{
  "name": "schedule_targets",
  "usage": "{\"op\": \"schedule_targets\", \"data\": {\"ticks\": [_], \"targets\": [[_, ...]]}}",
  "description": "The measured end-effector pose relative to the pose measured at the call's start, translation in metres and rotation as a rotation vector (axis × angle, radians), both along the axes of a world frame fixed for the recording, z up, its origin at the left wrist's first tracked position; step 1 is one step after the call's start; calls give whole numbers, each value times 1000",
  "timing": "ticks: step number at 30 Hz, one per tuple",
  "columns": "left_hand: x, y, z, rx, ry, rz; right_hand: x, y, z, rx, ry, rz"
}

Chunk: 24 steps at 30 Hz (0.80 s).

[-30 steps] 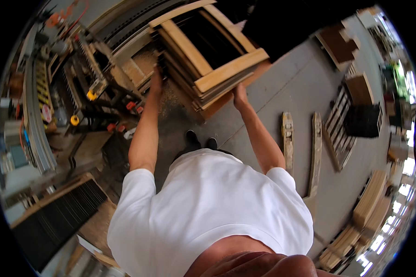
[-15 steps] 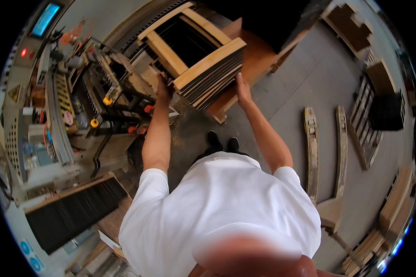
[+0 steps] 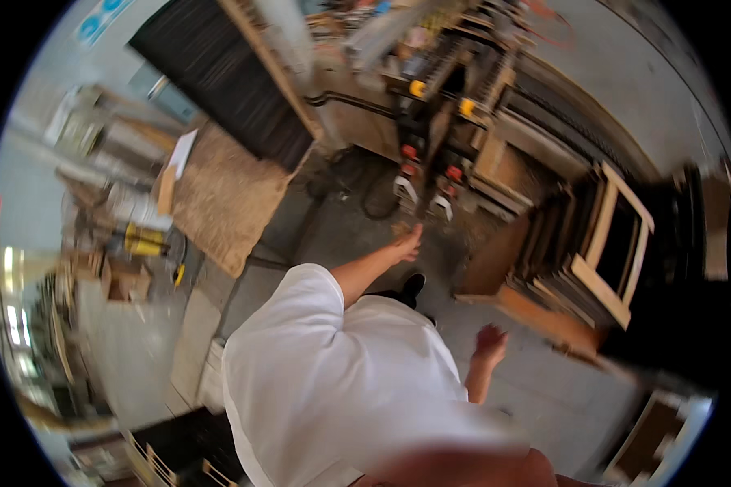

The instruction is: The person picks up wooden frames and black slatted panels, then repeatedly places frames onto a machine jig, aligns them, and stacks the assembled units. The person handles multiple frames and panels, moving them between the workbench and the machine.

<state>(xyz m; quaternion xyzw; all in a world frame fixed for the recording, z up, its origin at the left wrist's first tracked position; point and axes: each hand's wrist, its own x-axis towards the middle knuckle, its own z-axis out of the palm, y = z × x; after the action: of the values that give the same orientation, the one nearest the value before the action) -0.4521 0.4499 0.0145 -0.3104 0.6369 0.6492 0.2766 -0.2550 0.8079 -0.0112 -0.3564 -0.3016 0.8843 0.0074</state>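
My left hand (image 3: pixel 406 243) is held out in front of my body with its fingers stretched, holding nothing. It is nearest to the red-and-white clamp-like fittings (image 3: pixel 406 174) at the front of the machine. My right hand (image 3: pixel 489 345) hangs at my right side over the grey floor, its fingers smeared by motion. A stack of wooden frames (image 3: pixel 601 284), pale on the top one and dark below, stands to the right on a brown board (image 3: pixel 536 315). Neither hand touches it.
A worktable (image 3: pixel 227 195) with a worn brown top stands at the left, a stack of dark slats (image 3: pixel 219 73) behind it. Ahead is the machine with yellow knobs (image 3: pixel 467 107). A cardboard box (image 3: pixel 127 280) sits at far left, and a black shape fills the right edge.
Both hands have let go of the stack of frames, which now stands on the brown board. My view has turned left, so the worktable and dark slats have come forward.
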Motion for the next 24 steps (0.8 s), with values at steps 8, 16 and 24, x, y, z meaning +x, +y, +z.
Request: {"op": "schedule_targets", "data": {"ticks": [8, 16, 24], "targets": [[65, -295, 62, -1, 310, 661, -110, -161, 80, 101, -61, 855], [10, -636, 244, -312, 892, 980, -255, -369, 195, 271, 118, 1091], [-72, -747, 336, 68, 880, 433, -331, -665, 340, 487, 440, 1187]]}}
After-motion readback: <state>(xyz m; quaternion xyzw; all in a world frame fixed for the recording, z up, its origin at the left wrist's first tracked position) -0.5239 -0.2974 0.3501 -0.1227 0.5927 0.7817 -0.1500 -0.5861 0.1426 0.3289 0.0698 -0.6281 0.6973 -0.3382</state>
